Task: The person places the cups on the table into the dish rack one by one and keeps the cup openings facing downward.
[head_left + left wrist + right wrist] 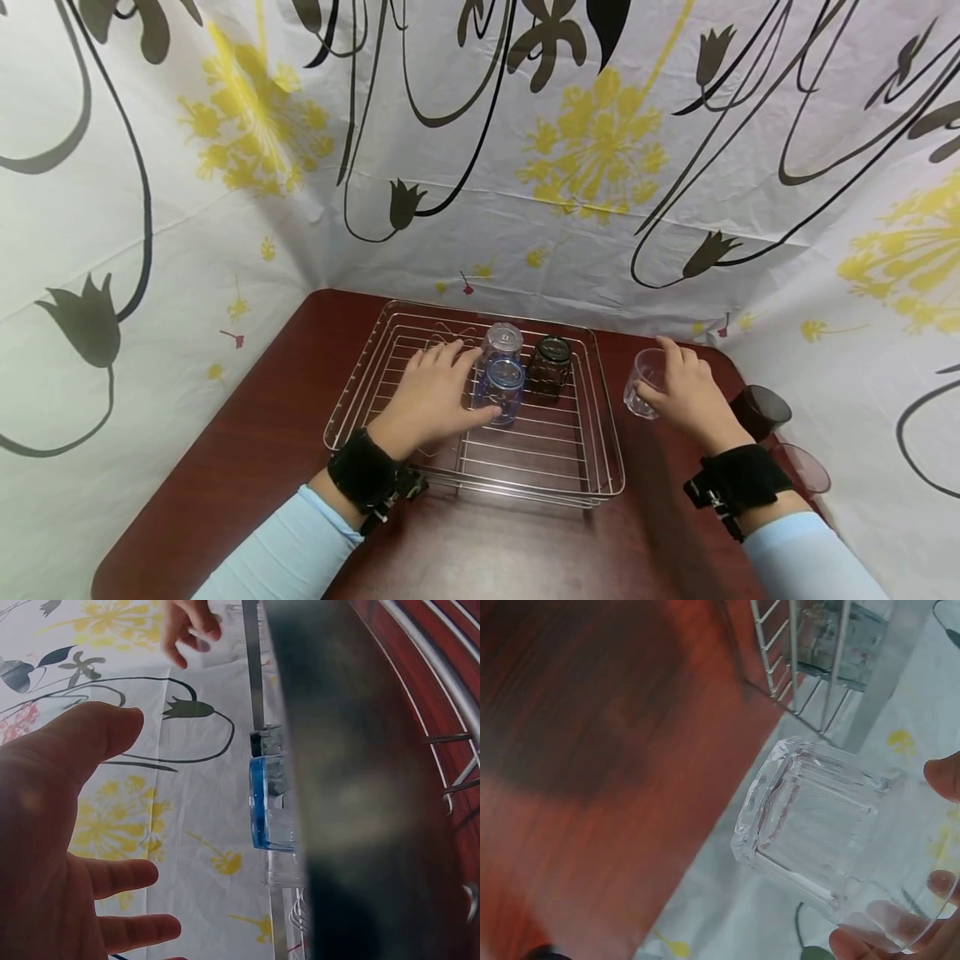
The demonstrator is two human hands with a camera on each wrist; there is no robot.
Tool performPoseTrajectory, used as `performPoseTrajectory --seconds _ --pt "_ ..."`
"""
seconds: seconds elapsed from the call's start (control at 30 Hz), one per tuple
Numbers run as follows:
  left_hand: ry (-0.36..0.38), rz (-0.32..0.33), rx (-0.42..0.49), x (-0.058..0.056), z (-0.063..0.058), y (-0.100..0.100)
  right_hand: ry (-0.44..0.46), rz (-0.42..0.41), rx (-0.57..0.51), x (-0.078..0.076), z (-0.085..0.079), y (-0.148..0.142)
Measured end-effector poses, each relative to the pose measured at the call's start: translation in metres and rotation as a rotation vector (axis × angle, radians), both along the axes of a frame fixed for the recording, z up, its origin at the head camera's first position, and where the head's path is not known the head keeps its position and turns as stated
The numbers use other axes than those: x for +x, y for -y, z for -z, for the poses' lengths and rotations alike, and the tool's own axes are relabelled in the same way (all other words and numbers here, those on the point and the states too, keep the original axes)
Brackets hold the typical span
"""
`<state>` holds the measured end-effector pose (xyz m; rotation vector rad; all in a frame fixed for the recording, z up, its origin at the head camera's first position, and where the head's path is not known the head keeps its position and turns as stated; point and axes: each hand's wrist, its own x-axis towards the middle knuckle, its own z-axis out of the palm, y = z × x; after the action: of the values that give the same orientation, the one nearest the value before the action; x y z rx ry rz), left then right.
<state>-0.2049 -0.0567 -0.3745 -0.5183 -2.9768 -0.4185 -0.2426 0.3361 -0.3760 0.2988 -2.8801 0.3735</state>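
Observation:
My right hand (690, 387) pinches a clear drinking glass (817, 832) near its rim, thumb on one side and fingers on the other, to the right of the wire rack (525, 490). The heavy faceted base of that glass points down toward the red-brown table. Over the rack's left part, my left hand (431, 392) is spread with nothing in its grasp, its thumb tip overlapping a blue glass (504, 387) in the head view. Behind the blue glass stands another clear glass (502, 337), with a dark glass (551, 365) to its right. All three sit bottom-up in the rack.
At the table's right edge, beyond my right wrist, are a dark glass (761, 410) and a pinkish transparent round piece (802, 468). A white flower-printed cloth (480, 275) encloses the back and sides. The table (225, 450) extends left and in front of the rack.

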Motion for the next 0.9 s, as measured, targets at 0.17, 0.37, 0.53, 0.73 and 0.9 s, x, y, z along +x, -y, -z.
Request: performPoseTrajectory --seconds 0.17,0.37,0.53,0.73,0.9 --pt "-0.009 -0.001 -0.006 0.000 0.001 0.000 -0.028 -0.019 0.012 0.003 -0.011 0.005" --pt "-0.018 0.002 -0.011 0.000 0.002 0.000 -0.091 -0.055 0.022 0.005 -0.019 0.012" --pt "-0.003 0.012 -0.006 0.000 0.003 0.001 -0.132 -0.090 0.029 0.008 -0.028 0.022" --pt "0.025 0.027 -0.008 -0.002 0.004 0.000 -0.132 -0.122 0.029 0.015 -0.042 0.037" --pt "0.030 0.024 -0.013 -0.002 0.003 -0.001 -0.122 -0.139 0.036 0.020 -0.047 0.049"
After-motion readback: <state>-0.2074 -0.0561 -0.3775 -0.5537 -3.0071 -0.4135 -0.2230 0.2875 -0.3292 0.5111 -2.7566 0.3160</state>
